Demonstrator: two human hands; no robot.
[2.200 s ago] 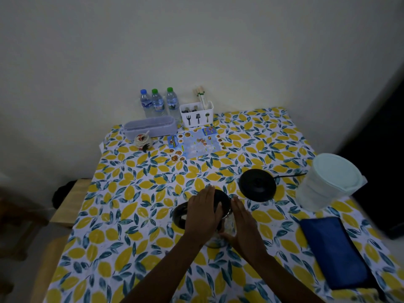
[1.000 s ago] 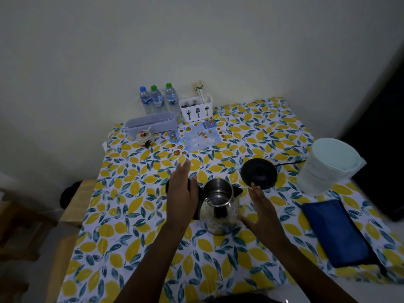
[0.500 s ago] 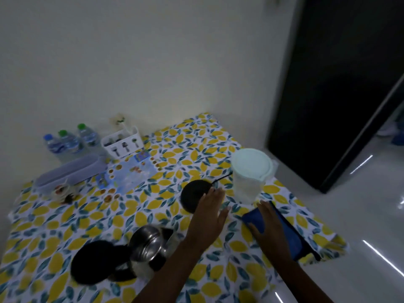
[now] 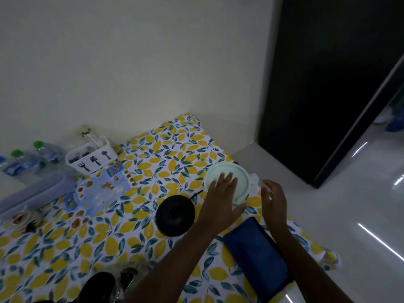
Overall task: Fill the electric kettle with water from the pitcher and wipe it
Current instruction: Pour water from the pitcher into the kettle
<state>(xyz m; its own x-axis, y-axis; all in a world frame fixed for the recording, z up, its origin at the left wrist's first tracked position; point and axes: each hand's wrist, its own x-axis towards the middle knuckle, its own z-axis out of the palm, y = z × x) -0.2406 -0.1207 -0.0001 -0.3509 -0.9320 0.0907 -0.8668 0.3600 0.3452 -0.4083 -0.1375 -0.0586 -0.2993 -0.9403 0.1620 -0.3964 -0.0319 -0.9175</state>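
The pitcher [image 4: 227, 182] stands right of centre in the frame, near the surface's right edge, with its pale round lid on. Our left hand [image 4: 220, 200] lies flat across the lid, fingers spread wide; we cannot tell whether it presses on the lid or only covers it. Our right hand [image 4: 274, 199] is just right of the pitcher, fingers loosely curled and apart, holding nothing and not touching the pitcher.

The kettle [image 4: 122, 283] is at the lower left edge of the frame, blurred and partly cut off, with its black lid raised. The black round kettle base [image 4: 175, 215] lies just left of the left hand, its cord running toward the pitcher.

A folded blue cloth [image 4: 255, 259] lies at lower right, under our right forearm. The surface [image 4: 65, 248] carries a lemon-print cover. At upper left we note a white cutlery caddy [image 4: 91, 159] and water bottles [image 4: 28, 160] against the wall.
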